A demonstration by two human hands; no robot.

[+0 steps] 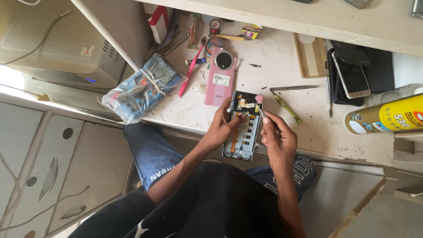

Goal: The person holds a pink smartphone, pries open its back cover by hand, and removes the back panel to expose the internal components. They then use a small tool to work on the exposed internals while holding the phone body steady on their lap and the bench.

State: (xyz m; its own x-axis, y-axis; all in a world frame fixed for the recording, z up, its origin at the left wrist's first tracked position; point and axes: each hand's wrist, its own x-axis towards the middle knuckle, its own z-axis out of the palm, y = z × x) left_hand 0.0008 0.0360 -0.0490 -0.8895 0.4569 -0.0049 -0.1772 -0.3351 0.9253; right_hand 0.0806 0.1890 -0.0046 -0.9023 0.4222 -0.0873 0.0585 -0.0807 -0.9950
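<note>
An opened phone [245, 132] with its back off lies over the front edge of the white workbench [282, 75], its inner parts and an orange flex cable showing. My left hand [223, 127] grips its left side, thumb on the inside. My right hand [277, 136] holds thin metal tweezers [260, 111] whose tip touches the upper right part of the phone. The pink back cover [220, 78] with a round camera ring lies just behind it.
A plastic-wrapped bundle [143, 88] sits at the bench's left edge. A pink toothbrush [192, 68], metal tweezers [293, 88], a green-handled tool [288, 109], two phones [351, 79] and a yellow spray can [387, 117] lie around. A shelf [308, 17] overhangs the back.
</note>
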